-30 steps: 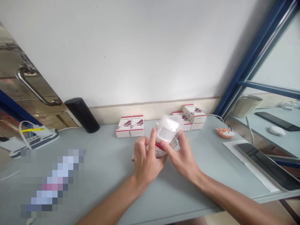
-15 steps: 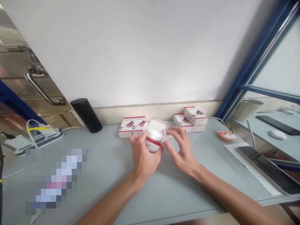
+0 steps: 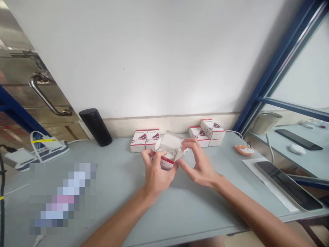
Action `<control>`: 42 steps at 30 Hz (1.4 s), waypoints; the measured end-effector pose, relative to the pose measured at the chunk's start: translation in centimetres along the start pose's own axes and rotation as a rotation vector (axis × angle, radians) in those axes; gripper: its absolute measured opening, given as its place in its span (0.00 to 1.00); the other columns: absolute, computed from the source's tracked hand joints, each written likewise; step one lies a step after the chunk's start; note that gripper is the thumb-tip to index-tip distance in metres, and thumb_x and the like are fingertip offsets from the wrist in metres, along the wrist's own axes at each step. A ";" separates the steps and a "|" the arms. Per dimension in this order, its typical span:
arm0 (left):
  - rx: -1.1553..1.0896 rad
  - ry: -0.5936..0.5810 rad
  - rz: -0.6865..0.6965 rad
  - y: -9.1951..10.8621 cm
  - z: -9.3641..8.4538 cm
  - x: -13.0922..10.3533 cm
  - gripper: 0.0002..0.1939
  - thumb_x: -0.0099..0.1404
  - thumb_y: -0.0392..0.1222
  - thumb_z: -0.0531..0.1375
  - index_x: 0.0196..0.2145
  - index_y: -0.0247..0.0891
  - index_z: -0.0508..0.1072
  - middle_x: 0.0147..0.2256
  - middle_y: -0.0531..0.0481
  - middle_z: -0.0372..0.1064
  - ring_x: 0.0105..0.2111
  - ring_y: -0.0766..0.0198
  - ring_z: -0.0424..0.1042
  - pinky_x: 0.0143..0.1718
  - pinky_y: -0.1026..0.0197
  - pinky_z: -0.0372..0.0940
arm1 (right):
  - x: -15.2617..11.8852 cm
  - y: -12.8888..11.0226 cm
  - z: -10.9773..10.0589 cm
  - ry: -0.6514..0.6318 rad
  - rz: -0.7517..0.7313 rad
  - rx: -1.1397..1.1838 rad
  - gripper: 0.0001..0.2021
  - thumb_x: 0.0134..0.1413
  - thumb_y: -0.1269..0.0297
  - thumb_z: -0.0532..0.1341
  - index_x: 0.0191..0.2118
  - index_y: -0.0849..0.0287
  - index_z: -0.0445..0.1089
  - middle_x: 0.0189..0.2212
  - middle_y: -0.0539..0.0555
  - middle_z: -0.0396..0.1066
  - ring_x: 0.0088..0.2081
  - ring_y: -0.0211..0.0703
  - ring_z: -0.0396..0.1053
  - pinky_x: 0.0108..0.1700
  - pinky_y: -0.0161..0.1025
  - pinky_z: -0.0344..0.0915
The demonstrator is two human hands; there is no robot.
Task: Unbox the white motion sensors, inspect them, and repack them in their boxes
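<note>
My left hand (image 3: 157,175) is closed around a small white-and-red cardboard box (image 3: 167,164), with the thumb and fingers on its sides. The lid flap (image 3: 171,138) stands up at the back, so the top lies open. Something whitish, perhaps wrapped in plastic, sits low inside; its kind is unclear. At the box's right edge my right hand (image 3: 199,166) has thumb and index finger closed on a side flap (image 3: 180,155). Two similar boxes (image 3: 145,140) stand just behind my left hand, and a stack of several more boxes (image 3: 212,132) stands behind my right.
On the grey desk (image 3: 115,178), a black cylinder (image 3: 95,127) stands near the wall. A power strip (image 3: 43,154) and a blurred-out patch (image 3: 63,199) are at the left. To the right lie an orange animal-faced item (image 3: 244,150) and a dark phone-like slab (image 3: 288,185). A mirror (image 3: 295,140) borders the desk.
The box has tipped so its opening shows more and its printed front less. The white contents sit lower inside. My right hand stays at the side flap.
</note>
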State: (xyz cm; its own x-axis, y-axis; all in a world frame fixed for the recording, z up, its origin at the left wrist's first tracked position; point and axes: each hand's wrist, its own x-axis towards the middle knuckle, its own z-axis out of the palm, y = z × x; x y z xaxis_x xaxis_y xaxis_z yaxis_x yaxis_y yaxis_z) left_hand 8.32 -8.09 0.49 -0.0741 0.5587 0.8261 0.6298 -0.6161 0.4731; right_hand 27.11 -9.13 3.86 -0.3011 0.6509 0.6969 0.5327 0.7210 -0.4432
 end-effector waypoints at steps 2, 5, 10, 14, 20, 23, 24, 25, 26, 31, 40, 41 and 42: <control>-0.039 0.013 -0.126 0.0 -0.1 -0.2 0.21 0.58 0.42 0.71 0.45 0.42 0.66 0.46 0.46 0.53 0.47 0.55 0.68 0.46 0.51 0.73 | 0.9 0.7 -1.0 -0.043 -0.106 -0.075 0.09 0.66 0.62 0.62 0.50 0.53 0.68 0.51 0.61 0.68 0.49 0.52 0.72 0.51 0.51 0.72; -0.079 -0.055 -0.173 -0.5 -0.7 -0.1 0.23 0.60 0.44 0.69 0.48 0.42 0.64 0.47 0.45 0.53 0.48 0.53 0.68 0.49 0.48 0.72 | 2.4 2.9 -2.1 -0.056 -0.115 -0.204 0.06 0.67 0.64 0.59 0.45 0.54 0.71 0.45 0.59 0.74 0.43 0.50 0.73 0.46 0.49 0.70; -0.188 -0.477 0.041 -2.2 -3.0 1.9 0.20 0.66 0.45 0.63 0.53 0.43 0.65 0.46 0.41 0.58 0.46 0.52 0.68 0.45 0.50 0.73 | 3.2 7.3 -0.5 -0.346 -0.059 -0.265 0.04 0.63 0.65 0.64 0.42 0.56 0.74 0.43 0.58 0.77 0.51 0.55 0.71 0.53 0.52 0.70; -0.200 -0.711 0.058 -3.0 -5.1 4.5 0.21 0.65 0.48 0.65 0.53 0.44 0.67 0.53 0.39 0.63 0.47 0.52 0.70 0.42 0.52 0.75 | 2.0 8.5 1.1 -0.386 -0.078 -0.329 0.07 0.65 0.71 0.61 0.38 0.55 0.75 0.39 0.58 0.77 0.48 0.55 0.72 0.51 0.53 0.70; -0.222 -0.563 0.013 -2.1 -4.2 4.0 0.19 0.66 0.47 0.68 0.53 0.48 0.71 0.46 0.49 0.75 0.46 0.56 0.76 0.48 0.54 0.73 | 2.4 7.2 -2.6 0.158 0.122 -0.241 0.20 0.71 0.62 0.60 0.65 0.48 0.68 0.50 0.58 0.75 0.45 0.50 0.74 0.49 0.51 0.74; -0.109 -0.279 -0.077 -1.2 -2.5 1.9 0.23 0.67 0.47 0.69 0.56 0.48 0.69 0.50 0.46 0.74 0.50 0.55 0.76 0.51 0.53 0.73 | 2.7 4.5 -3.7 0.401 0.129 -0.068 0.19 0.70 0.63 0.61 0.64 0.47 0.69 0.51 0.58 0.73 0.46 0.49 0.75 0.49 0.51 0.76; -0.085 -0.244 -0.109 -0.9 -2.0 1.4 0.24 0.67 0.48 0.69 0.57 0.48 0.69 0.50 0.46 0.73 0.51 0.54 0.76 0.51 0.53 0.73 | 2.6 3.3 -3.6 0.437 0.098 0.002 0.17 0.70 0.64 0.60 0.61 0.48 0.70 0.51 0.58 0.73 0.48 0.50 0.76 0.49 0.51 0.76; -0.075 -0.243 -0.120 -0.6 -1.7 0.9 0.25 0.66 0.48 0.69 0.58 0.48 0.68 0.51 0.45 0.73 0.51 0.54 0.76 0.50 0.53 0.74 | 2.4 2.2 -3.3 0.446 0.050 0.067 0.15 0.70 0.65 0.60 0.58 0.48 0.71 0.49 0.58 0.74 0.48 0.51 0.76 0.49 0.51 0.76; -0.072 -0.249 -0.129 -0.4 -1.5 0.6 0.26 0.66 0.48 0.70 0.59 0.48 0.68 0.51 0.44 0.72 0.51 0.53 0.76 0.49 0.52 0.75 | 2.0 1.1 -2.8 0.425 -0.002 0.140 0.14 0.69 0.67 0.61 0.56 0.48 0.71 0.48 0.58 0.75 0.49 0.53 0.76 0.50 0.53 0.76; -0.147 -0.260 -0.117 0.3 -1.6 0.3 0.29 0.66 0.48 0.70 0.61 0.49 0.66 0.51 0.42 0.72 0.49 0.53 0.78 0.47 0.51 0.77 | 0.8 -1.5 -0.5 0.235 -0.070 0.142 0.22 0.59 0.74 0.68 0.54 0.48 0.65 0.47 0.56 0.79 0.56 0.58 0.76 0.58 0.59 0.72; -0.441 -0.299 -0.023 0.4 -1.0 -1.0 0.38 0.68 0.33 0.66 0.67 0.52 0.52 0.49 0.44 0.72 0.41 0.58 0.80 0.42 0.52 0.79 | 1.7 -1.5 -0.6 -0.032 0.060 0.061 0.09 0.62 0.70 0.64 0.38 0.48 0.65 0.46 0.50 0.81 0.64 0.57 0.69 0.61 0.60 0.66; -0.443 -0.303 -0.014 0.3 -1.0 -0.9 0.39 0.68 0.32 0.67 0.67 0.52 0.52 0.49 0.44 0.72 0.42 0.58 0.80 0.42 0.52 0.79 | 1.7 -1.5 -0.8 -0.052 0.040 0.030 0.09 0.62 0.71 0.64 0.39 0.48 0.66 0.46 0.49 0.81 0.65 0.57 0.68 0.62 0.60 0.65; -0.432 -0.300 -0.005 0.3 -1.1 -0.7 0.39 0.67 0.32 0.67 0.67 0.51 0.52 0.48 0.44 0.72 0.41 0.58 0.80 0.42 0.52 0.79 | 1.8 -1.4 -0.9 -0.073 0.014 0.000 0.09 0.62 0.72 0.63 0.41 0.48 0.67 0.47 0.49 0.81 0.65 0.57 0.67 0.64 0.61 0.63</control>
State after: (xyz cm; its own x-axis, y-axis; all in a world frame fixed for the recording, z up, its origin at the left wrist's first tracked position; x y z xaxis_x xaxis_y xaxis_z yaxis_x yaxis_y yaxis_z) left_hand 7.68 -9.25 0.36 0.1888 0.6576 0.7294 0.2491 -0.7505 0.6121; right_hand 26.53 -9.19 6.25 -0.3504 0.6765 0.6477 0.5373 0.7116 -0.4526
